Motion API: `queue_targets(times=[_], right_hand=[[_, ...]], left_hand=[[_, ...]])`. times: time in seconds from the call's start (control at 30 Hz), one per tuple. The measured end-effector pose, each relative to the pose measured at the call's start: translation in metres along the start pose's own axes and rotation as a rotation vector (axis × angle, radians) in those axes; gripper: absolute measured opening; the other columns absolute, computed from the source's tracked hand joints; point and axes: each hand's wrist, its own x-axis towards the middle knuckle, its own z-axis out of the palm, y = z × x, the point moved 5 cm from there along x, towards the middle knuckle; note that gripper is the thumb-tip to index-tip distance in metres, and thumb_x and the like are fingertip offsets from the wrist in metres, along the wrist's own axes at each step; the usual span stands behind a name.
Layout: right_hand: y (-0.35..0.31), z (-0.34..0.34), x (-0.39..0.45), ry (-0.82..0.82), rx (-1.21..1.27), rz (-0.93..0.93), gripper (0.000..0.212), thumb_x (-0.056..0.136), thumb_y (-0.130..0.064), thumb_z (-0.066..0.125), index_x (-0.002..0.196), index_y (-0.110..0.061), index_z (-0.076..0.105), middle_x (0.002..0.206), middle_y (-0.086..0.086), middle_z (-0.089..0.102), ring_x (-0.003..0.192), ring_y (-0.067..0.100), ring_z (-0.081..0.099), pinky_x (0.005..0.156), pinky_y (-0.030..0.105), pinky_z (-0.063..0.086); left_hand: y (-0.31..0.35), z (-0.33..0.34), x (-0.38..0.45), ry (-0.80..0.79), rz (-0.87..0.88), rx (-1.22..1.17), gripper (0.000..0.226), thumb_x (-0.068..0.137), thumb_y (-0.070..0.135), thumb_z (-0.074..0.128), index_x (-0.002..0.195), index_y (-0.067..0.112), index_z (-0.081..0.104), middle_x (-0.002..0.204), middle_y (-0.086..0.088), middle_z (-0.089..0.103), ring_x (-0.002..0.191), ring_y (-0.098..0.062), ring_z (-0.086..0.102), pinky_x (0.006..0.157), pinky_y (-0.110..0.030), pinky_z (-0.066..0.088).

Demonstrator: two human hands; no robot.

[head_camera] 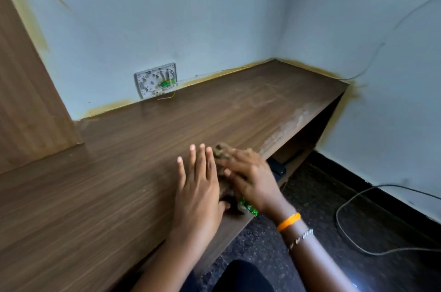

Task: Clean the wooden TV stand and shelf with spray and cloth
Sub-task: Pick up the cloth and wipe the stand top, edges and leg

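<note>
Wiping is under way at the near front edge of the wooden stand (148, 153), and both hands are crowded over one small patch. The left hand (199, 186) is laid flat on the wood, fingers straight and slightly spread, nothing gripped, its thumb tucked toward the cloth. The right hand (250, 177) is spread on top of the cloth (220, 149), fingers bent down over it and pressing; whether the fabric is actually bunched in the grasp cannot be told through the motion blur. The dark cloth is seen only in part: a crumpled lump beyond the right fingertips and a strip between the two hands, so it lies directly under the right hand and just right of the left one. Something green and shiny (248, 207) is glimpsed under the right wrist at the stand's edge; what it is cannot be told.

The relation that matters: a pale dusty streak (286, 129) is visible along the front edge, farther away and to the right of the cloth, running along the stand's long axis toward the far right corner. The right hand is the nearer one to it and already on the cloth, so the next stroke is probably best pushed away and rightward along that edge. The lower shelf (296, 150) is seen beneath the top, in shadow, seemingly not yet reached. No spray bottle is in view.
</note>
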Motion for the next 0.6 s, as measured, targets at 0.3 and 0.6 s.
queue_targets(times=[0.3, 0.6], right_hand=[[0.208, -0.069, 0.069, 0.17, 0.013, 0.433, 0.035, 0.094, -0.009, 0.048, 0.128, -0.016, 0.058, 0.145, 0.013, 0.043, 0.138, 0.027, 0.035, 0.117, 0.031, 0.021], [0.122, -0.037, 0.045, 0.204, -0.078, 0.345, 0.035, 0.093, -0.019, 0.051, 0.127, -0.025, 0.058, 0.136, 0.009, 0.052, 0.127, 0.03, 0.044, 0.109, 0.041, 0.029]], left_hand=[[0.024, 0.021, 0.022, 0.117, 0.03, 0.069, 0.123, 0.076, 0.067, 0.049, 0.138, -0.005, -0.029, 0.153, -0.023, -0.014, 0.143, -0.037, -0.007, 0.114, -0.049, -0.002], [0.023, 0.027, 0.031, -0.029, -0.014, 0.094, 0.121, 0.081, 0.052, 0.058, 0.134, -0.002, -0.037, 0.155, -0.022, -0.013, 0.142, -0.04, -0.013, 0.114, -0.053, -0.003]])
